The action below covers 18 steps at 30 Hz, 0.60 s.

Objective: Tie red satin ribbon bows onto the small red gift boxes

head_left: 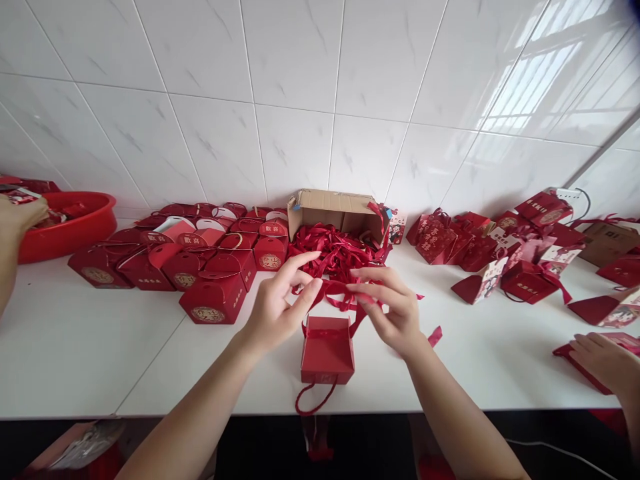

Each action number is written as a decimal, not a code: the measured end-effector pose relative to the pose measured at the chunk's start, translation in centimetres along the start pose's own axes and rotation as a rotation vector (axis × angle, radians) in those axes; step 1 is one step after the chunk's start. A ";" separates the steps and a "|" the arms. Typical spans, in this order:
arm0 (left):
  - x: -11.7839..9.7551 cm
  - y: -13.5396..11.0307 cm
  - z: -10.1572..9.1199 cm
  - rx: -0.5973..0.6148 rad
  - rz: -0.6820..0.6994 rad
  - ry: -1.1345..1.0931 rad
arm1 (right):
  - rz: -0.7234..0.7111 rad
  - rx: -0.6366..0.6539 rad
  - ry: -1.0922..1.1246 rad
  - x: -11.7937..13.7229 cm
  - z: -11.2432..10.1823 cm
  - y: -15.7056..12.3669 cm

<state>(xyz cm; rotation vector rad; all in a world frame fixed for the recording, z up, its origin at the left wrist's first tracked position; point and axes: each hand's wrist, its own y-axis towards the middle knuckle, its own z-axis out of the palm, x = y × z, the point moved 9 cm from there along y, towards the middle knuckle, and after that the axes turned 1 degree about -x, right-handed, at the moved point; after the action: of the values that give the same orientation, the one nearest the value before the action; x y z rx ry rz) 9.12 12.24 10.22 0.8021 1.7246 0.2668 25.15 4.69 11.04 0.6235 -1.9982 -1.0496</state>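
A small red gift box point(327, 350) sits near the front edge of the white table point(90, 347), its cord handle hanging over the edge. Above it, my left hand point(280, 303) and my right hand point(390, 303) each pinch a red ribbon point(335, 290) that runs between them over the box. Both hands have thumb and forefinger closed on the ribbon, the other fingers spread. Behind them lies a heap of loose red ribbons point(335, 253) spilling from an open cardboard box point(337, 210).
Several closed red gift boxes point(200, 260) stand at left; more boxes, some tipped over point(505, 257), lie at right. A red basin point(65, 223) sits far left with another person's hand point(20, 220) by it. Another person's hand point(603, 360) rests at right.
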 end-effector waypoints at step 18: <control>12.4 -12.1 -6.9 -0.174 -0.203 0.596 | 0.675 -0.260 -0.450 -8.8 -7.2 -20.6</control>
<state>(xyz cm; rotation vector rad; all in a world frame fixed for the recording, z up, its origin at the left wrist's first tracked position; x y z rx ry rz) -3.13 12.74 -3.84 0.4326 2.2833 0.5488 37.38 -3.49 -7.34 -0.4487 -2.1484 -1.0400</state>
